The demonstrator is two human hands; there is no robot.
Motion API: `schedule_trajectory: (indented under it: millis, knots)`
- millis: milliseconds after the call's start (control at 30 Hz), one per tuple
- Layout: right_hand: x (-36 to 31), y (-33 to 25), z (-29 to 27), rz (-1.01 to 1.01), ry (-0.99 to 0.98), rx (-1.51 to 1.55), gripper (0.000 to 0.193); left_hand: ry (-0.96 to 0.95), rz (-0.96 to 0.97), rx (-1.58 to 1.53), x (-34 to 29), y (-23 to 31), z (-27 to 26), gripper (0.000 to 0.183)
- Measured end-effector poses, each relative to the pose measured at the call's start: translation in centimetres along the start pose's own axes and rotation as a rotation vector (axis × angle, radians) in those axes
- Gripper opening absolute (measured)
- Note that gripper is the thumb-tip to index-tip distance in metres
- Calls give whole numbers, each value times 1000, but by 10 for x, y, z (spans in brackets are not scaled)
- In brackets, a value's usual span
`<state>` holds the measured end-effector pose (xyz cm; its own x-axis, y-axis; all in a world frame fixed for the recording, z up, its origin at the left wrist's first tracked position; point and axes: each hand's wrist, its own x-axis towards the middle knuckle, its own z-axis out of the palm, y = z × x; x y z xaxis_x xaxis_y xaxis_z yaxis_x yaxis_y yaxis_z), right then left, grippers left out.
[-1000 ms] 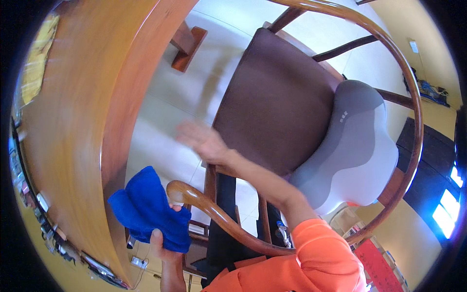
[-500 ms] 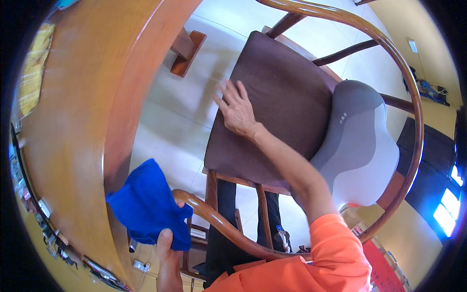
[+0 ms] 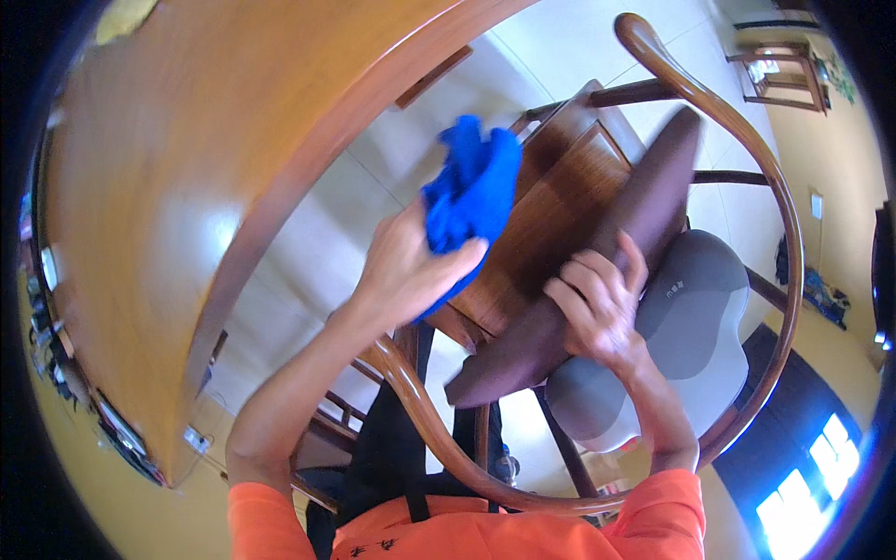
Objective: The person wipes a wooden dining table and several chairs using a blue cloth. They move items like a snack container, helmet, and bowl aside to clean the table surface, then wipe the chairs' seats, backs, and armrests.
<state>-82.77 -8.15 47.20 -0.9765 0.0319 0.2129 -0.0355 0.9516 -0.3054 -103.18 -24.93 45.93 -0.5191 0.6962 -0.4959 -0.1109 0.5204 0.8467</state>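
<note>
- Your left hand has its fingers clenched around the blue cloth, held just above the bare wooden seat.
- Your right hand grips the brown cushion, tipped up on edge against the grey backrest pad.
- Risk: with only 1 hand holding it, the cushion may slide back onto the seat.
- 0.5 s ago the cushion lay flat and the cloth hung low by the armrest.

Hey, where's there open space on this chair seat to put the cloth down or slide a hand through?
The bare wooden seat is open between the blue cloth in the left hand and the brown seat cushion that the right hand tilts up. It is crowded to the right, where that cushion leans on the grey back cushion inside the curved armrest.
</note>
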Motion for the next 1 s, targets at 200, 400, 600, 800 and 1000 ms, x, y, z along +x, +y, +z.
schedule_trajectory:
  millis: [200, 400, 600, 800, 1000]
  knots:
    - [-39, -17, -27, 92, 66, -66, 19, -1, 236, 720, 86, -67, 60, 61]
    - [-45, -12, -31, 129, 49, -42, 23, -421, 1040, 1079, 82, -168, 111, 55]
    - [-50, -15, -29, 143, 55, -46, 18, -364, 1284, 1264, 153, -138, 232, 38]
    - [-49, -19, -15, 185, 166, -107, 25, 66, 797, 1108, 276, -76, 215, 51]
    - [-43, -13, -25, 186, 96, -44, 19, -73, 834, 863, 220, -133, 157, 63]
